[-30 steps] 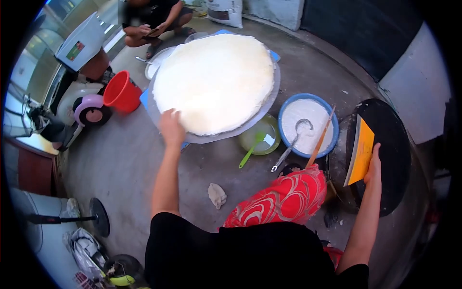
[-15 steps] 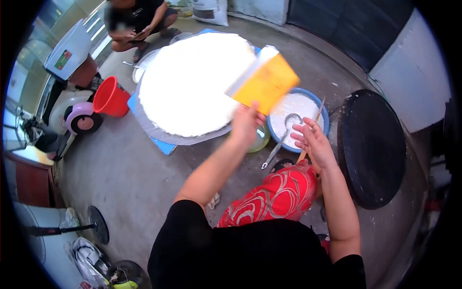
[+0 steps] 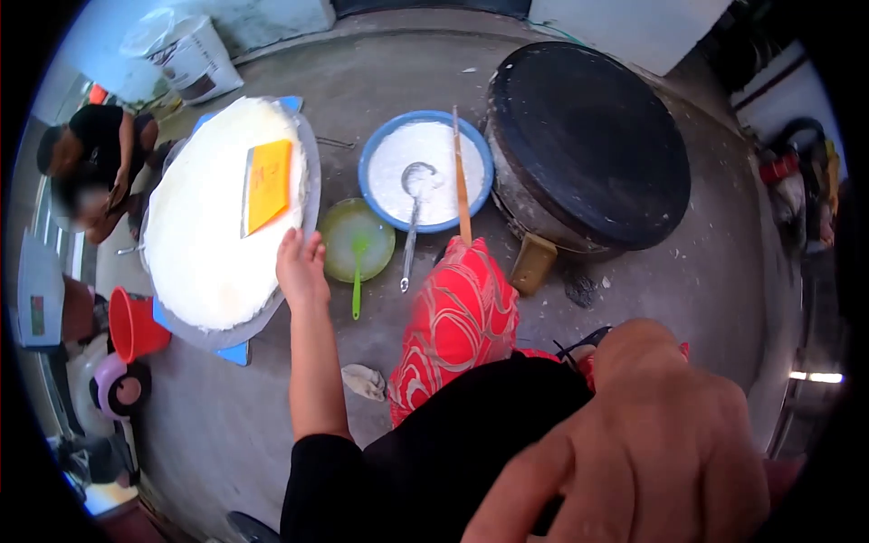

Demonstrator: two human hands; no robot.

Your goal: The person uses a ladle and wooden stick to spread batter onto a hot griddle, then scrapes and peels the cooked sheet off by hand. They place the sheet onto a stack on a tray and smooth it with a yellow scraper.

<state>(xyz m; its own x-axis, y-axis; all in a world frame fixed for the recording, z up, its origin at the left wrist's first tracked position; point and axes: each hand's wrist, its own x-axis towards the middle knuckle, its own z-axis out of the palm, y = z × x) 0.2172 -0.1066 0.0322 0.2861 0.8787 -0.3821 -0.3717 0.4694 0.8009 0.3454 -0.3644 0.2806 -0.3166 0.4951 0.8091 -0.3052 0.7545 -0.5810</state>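
An orange scraper (image 3: 269, 185) with a pale edge lies on a wide, round white layer (image 3: 213, 226), which rests on a grey round board (image 3: 314, 181). My left hand (image 3: 303, 267) is beside the board's near edge, just below the scraper. Its fingers are apart, with nothing held in them. Very close to the camera, my right hand (image 3: 634, 443) shows its back and knuckles; the fingertips are out of sight. A blue basin (image 3: 367, 185) of white batter holds a metal ladle (image 3: 412, 222), and a wooden stick (image 3: 461, 181) lies across its rim.
A green bowl (image 3: 337, 262) with a green spatula (image 3: 358, 281) stands between board and basin. On the right is a large round black griddle (image 3: 588, 136). A red bucket (image 3: 136, 326) stands at left, near a crouching person (image 3: 109, 154). A white sack (image 3: 195, 63) stands behind.
The scraper has gone from my left hand onto the white layer. My right hand has come up close to the camera from beside the basin. The view has turned right.
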